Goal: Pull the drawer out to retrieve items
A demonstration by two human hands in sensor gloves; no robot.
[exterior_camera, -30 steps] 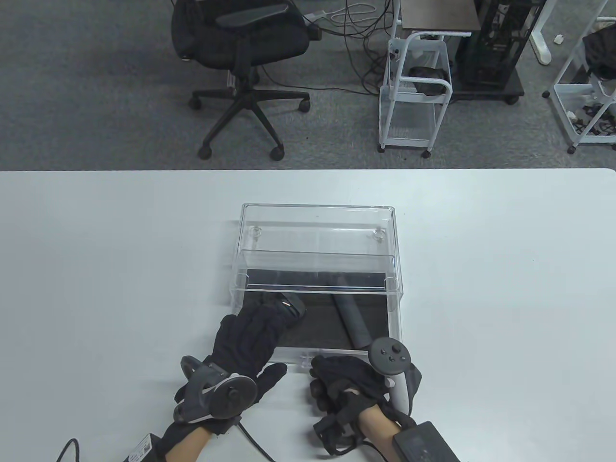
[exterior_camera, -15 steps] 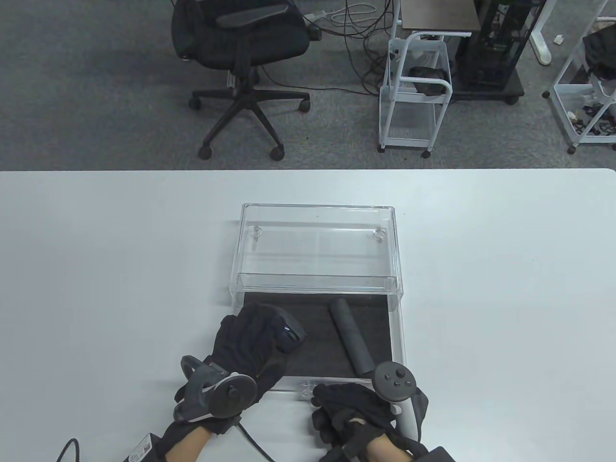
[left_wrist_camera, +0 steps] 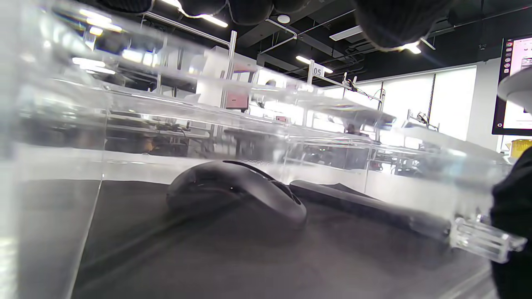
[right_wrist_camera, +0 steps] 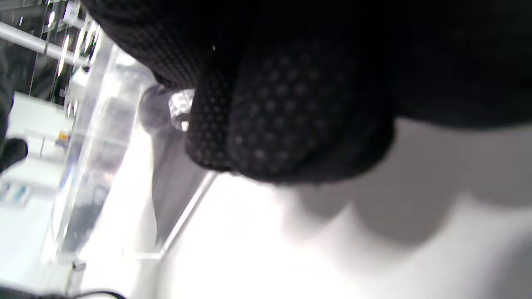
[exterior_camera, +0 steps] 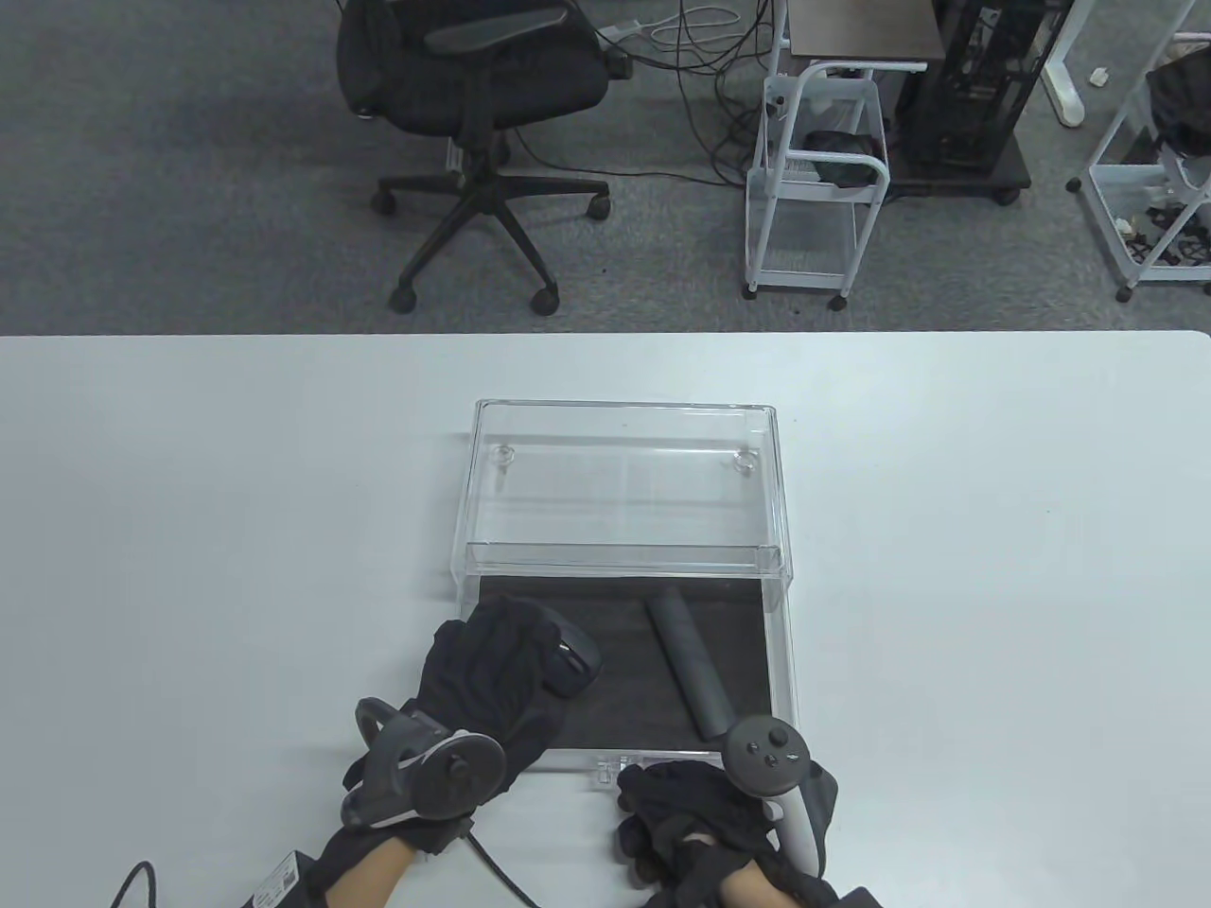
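Observation:
A clear acrylic drawer with a black liner stands pulled out of its clear housing toward me. In it lie a black mouse and a dark grey cylinder. My left hand reaches over the drawer's left side, spread above the mouse. In the left wrist view the mouse lies untouched on the liner, my fingertips above it, the cylinder behind. My right hand is curled on the drawer's clear front handle. The right wrist view shows its fingers round the handle.
The white table stretches to both sides of the box. Its far edge runs behind the housing. An office chair and a white wire cart stand on the floor beyond.
My right hand has drawn the drawer further out toward me, bringing the mouse and cylinder fully from under the housing. My left hand has stayed over the mouse.

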